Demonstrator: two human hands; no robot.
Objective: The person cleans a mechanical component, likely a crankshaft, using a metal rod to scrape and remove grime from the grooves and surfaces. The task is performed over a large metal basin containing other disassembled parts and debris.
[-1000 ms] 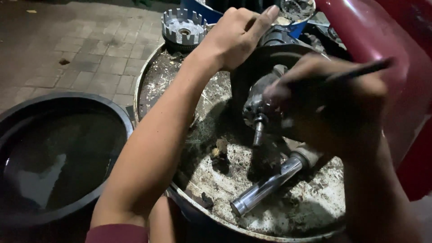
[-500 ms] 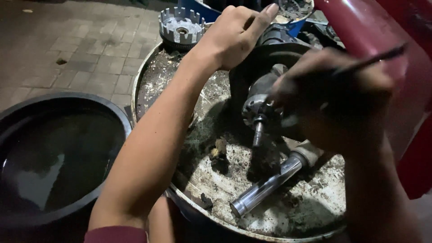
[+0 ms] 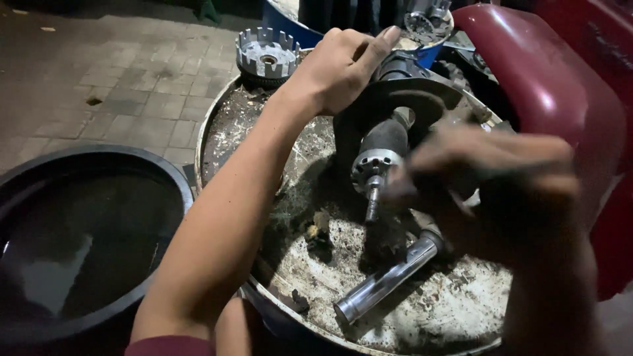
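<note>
Item: dark motor part [image 3: 386, 142], upright near the drum top's [image 3: 461, 310] far edge, shaft pointing toward us. Our left hand [image 3: 339, 66] clasps its top; right hand [image 3: 491, 188], blurred, touches its right side, grip unclear.

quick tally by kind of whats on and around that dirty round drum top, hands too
hands: 2, left hand on the dark motor-like part, right hand blurred beside it
dark motor-like parts with a shaft: 1
shiny metal tubes: 1
notched metal baskets: 1
black round tubs: 1
total: 6
</note>
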